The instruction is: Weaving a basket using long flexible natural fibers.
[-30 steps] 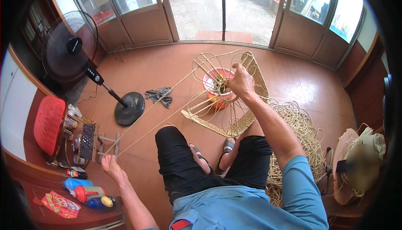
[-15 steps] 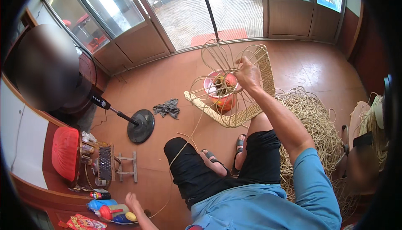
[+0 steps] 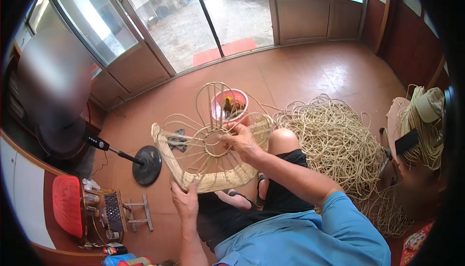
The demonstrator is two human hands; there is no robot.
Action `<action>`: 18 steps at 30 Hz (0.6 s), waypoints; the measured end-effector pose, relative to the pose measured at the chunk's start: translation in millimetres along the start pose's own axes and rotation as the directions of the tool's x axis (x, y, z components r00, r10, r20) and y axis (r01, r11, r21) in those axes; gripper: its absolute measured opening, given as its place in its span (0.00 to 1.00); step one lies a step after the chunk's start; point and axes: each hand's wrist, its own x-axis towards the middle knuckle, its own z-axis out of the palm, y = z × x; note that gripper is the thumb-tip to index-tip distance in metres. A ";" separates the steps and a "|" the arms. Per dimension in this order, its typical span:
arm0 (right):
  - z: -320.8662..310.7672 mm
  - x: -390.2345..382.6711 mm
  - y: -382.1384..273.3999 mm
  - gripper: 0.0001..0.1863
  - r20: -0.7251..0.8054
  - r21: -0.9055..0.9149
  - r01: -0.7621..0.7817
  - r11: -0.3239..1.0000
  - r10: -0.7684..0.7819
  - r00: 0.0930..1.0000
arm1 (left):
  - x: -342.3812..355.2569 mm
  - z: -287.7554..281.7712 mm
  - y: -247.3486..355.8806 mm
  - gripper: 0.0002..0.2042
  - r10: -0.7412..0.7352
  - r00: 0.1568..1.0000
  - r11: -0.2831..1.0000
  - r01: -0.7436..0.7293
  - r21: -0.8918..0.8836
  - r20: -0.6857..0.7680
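Observation:
In front of my lap is a partly woven wicker piece (image 3: 227, 181). It has a small central ring, looped cane spokes and a broad, dense band along its near and side edges. My left hand (image 3: 185, 200) grips the lower left edge of that band, thumb on the upper side. At the ring, my right hand (image 3: 243, 142) has its fingers closed on the wicker among the spokes; the fingertips are partly lost there. Beyond the spokes stands a pink-rimmed bucket (image 3: 245, 102) with dark and yellow contents, partly covered by the piece.
A large heap of loose cane strands (image 3: 334, 145) lies on the floor to my right. Further right, coiled cane (image 3: 424, 140) hangs by a cap. On the left are a standing fan's round base (image 3: 147, 165), a red-backed chair (image 3: 68, 205) and a small wooden stand (image 3: 139, 212).
The wicker piece has come nearer and tilted to face me. My left hand has risen from the lower left to its edge. My right hand has come down and closer, and the view has shifted.

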 end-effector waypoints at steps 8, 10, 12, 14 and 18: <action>11.8 -50.8 44.6 0.23 -0.081 0.254 -0.032 0.967 0.054 0.995 | 38.3 -31.8 7.8 0.31 0.387 0.910 0.917 -0.362 0.169 -0.146; 22.6 -70.7 62.6 0.24 -0.136 0.316 -0.121 0.941 0.171 0.976 | 46.8 -43.2 17.8 0.34 0.418 0.899 0.900 -0.389 0.197 -0.135; 18.7 -89.9 75.1 0.27 -0.235 0.394 -0.200 0.897 0.309 0.921 | 50.4 -44.6 21.4 0.35 0.409 0.912 0.904 -0.409 0.124 0.024; -2.2 -98.0 78.6 0.27 -0.232 0.353 -0.204 0.913 0.297 0.926 | 42.6 -36.0 14.7 0.34 0.237 0.961 0.927 -0.268 0.261 0.144; -25.2 -106.0 86.5 0.29 -0.189 0.287 -0.272 0.919 0.333 0.924 | 25.6 -16.7 -14.3 0.33 0.227 0.958 0.948 -0.259 0.187 0.175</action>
